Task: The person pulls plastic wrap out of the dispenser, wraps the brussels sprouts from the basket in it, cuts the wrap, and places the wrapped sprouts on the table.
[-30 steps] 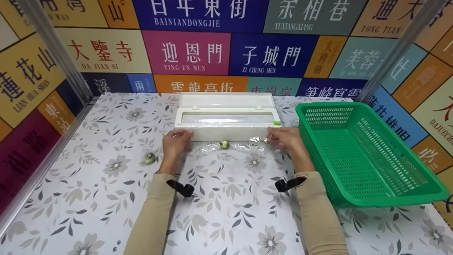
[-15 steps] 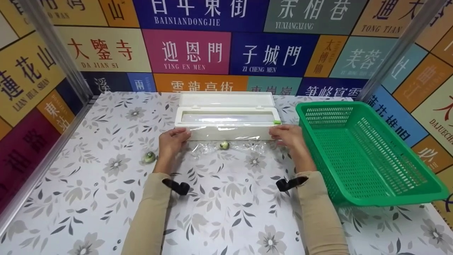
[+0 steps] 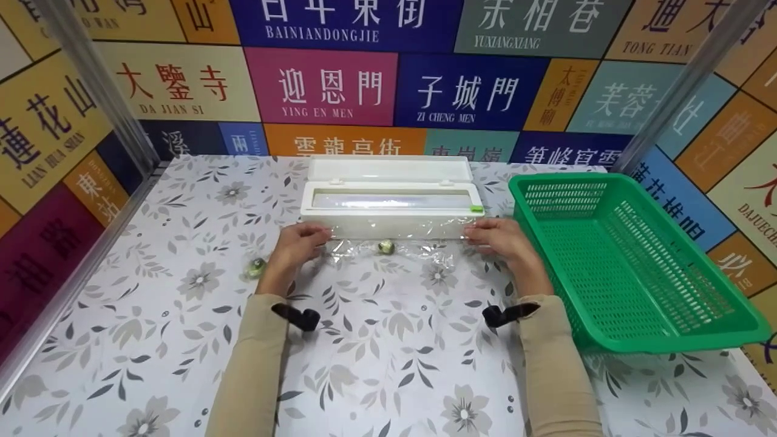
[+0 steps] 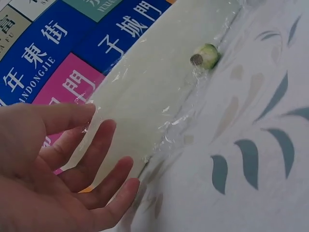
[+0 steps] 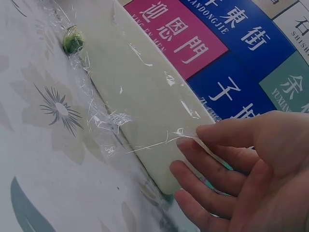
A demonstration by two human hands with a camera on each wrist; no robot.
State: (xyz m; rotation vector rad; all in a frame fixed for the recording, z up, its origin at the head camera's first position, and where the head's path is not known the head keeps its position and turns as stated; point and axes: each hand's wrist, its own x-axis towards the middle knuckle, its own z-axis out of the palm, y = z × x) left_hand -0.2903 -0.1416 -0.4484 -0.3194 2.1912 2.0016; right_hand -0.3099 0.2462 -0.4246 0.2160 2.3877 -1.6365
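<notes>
Thumb and forefinger of my left hand [image 3: 297, 246] pinch the left edge of a sheet of clear cling film [image 3: 425, 252]. My right hand [image 3: 501, 243] pinches its right edge the same way; in both wrist views the other fingers are loosely bent. The film comes down over the front of a white cling film dispenser [image 3: 388, 227], whose lid stands open at the back. At the film's lower part, in front of the box, sits a small round green vegetable [image 4: 207, 56] with a brown cut end. A second green vegetable [image 3: 256, 267], apparently in film, lies left of my left wrist.
A green plastic basket [image 3: 607, 243] with perforated sides stands to the right, close to my right forearm. A light green slider [image 3: 476, 208] sits at the dispenser's right front. Behind the flowered tabletop [image 3: 388, 376] rises a wall of coloured signs.
Both forearms have spread slightly outward, and my right hand has shifted a little to the right. The film stays pinched at both sides. The vegetable and dispenser stay about where they were.
</notes>
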